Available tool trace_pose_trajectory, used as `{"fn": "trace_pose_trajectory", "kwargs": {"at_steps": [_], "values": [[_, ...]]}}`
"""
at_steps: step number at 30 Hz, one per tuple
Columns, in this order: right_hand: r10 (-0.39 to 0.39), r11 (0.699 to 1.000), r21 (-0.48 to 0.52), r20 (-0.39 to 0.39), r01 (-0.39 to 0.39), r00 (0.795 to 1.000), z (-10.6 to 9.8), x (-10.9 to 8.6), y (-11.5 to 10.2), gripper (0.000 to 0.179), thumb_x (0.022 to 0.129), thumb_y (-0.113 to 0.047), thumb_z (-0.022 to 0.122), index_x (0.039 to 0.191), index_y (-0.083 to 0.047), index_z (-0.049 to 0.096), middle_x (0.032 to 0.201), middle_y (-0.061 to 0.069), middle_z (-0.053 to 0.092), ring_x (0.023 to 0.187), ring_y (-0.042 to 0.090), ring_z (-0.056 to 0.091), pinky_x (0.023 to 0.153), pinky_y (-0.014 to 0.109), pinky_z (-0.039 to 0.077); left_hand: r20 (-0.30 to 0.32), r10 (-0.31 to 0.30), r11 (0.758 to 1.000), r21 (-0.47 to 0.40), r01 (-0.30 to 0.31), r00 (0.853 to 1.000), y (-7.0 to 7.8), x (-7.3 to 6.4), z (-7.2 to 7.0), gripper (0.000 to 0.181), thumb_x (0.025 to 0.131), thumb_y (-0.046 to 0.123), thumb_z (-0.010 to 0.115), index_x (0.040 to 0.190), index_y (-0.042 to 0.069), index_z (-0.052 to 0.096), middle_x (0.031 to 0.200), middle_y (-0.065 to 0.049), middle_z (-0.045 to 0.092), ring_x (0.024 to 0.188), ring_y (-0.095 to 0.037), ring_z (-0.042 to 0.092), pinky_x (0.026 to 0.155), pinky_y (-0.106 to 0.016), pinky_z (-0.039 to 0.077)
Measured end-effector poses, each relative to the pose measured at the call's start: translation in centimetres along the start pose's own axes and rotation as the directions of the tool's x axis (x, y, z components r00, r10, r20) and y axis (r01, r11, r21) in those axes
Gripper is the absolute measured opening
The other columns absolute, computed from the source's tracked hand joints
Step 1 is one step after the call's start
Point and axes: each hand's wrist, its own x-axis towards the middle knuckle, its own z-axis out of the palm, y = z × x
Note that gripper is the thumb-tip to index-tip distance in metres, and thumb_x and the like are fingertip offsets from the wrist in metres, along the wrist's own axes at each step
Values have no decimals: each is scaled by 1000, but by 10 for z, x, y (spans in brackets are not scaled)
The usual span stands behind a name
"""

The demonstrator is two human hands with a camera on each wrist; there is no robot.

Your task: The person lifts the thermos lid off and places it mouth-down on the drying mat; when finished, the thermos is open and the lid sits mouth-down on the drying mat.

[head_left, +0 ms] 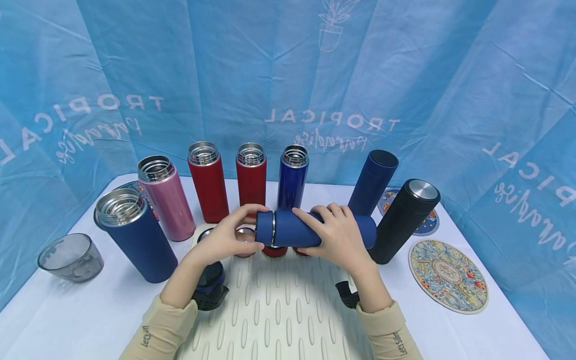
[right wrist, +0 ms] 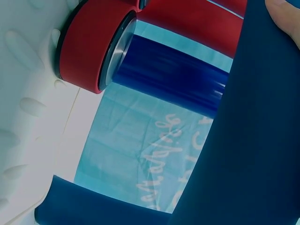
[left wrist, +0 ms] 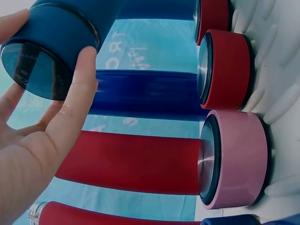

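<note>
A matte blue thermos flask (head_left: 294, 231) lies level in the air above the cream mat, its lid (head_left: 264, 228) pointing left and a metal ring showing at the seam. My left hand (head_left: 227, 237) grips the lid, fingers and thumb around its sides, as the left wrist view also shows. Around the flask's body, my right hand (head_left: 337, 236) curls from above. Below the flask stand a pink lid (left wrist: 241, 159) and red lids, one nearest (left wrist: 228, 70), on the mat. Between lid and body I see no gap beyond the metal ring.
Lidless flasks stand behind and left: navy (head_left: 141, 242), pink (head_left: 168, 205), two red (head_left: 209, 192), glossy blue (head_left: 291, 182). Capped blue (head_left: 370, 185) and black (head_left: 402, 225) flasks stand right. A grey glass (head_left: 74, 260) is far left, a patterned round coaster (head_left: 447, 277) right. The ridged mat (head_left: 270, 315) lies in front.
</note>
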Motion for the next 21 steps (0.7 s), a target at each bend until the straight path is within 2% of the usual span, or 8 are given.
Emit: {"fn": "trace_pose_trajectory", "kwargs": {"at_steps": [3,7,12,21], "values": [[1,1000,-1,3,-1,1000,0,0,0,81,61,-60,76,132,-29,51,105,7,62,92,28,54,83,45,45,-3,-27,1000,11,27,1000,1,0,-1,66,78,11,72,134,20,38,130,-16,43,111,-36,51,81,-37,53],[6,1000,4,5,-6,1000,-1,0,-1,81,61,-58,77,132,-30,50,106,8,62,93,28,54,84,45,44,-29,-55,996,74,57,998,1,0,-1,64,80,17,71,135,22,38,127,-14,45,111,-32,50,83,-37,52],[7,1000,1,-2,-7,1000,0,0,-2,82,60,-55,79,132,-30,50,107,8,62,94,29,53,85,46,44,-49,-81,991,102,86,996,1,1,-1,60,83,23,68,135,19,38,125,-16,46,107,-32,49,78,-37,53],[-10,999,-33,-32,9,999,1,1,-2,83,59,-54,80,132,-30,50,107,9,62,94,30,54,83,46,44,-53,-167,986,-35,165,985,1,3,0,54,88,26,62,134,12,38,125,-23,44,100,-34,57,75,-48,53]]}}
